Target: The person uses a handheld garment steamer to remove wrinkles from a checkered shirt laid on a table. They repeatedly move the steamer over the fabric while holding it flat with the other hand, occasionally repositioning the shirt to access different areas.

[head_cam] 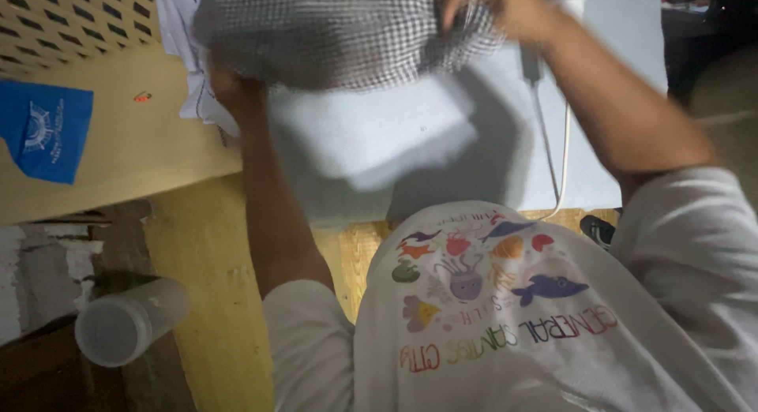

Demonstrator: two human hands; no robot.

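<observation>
A black-and-white checked garment (339, 33) is lifted above the pale blue padded board (489, 151). My left hand (233, 88) grips its lower left edge, and my right hand (505, 9) holds its upper right edge near the top of the view. A folded pale blue cloth (379, 136) lies on the board just under the garment. My white printed shirt fills the bottom of the view.
A white cord (562, 155) runs down the board's right side. A blue cloth with a white emblem (43, 132) lies on the yellowish surface at left. A translucent plastic cup (126, 321) sits at lower left. White fabric (185, 57) lies behind the garment.
</observation>
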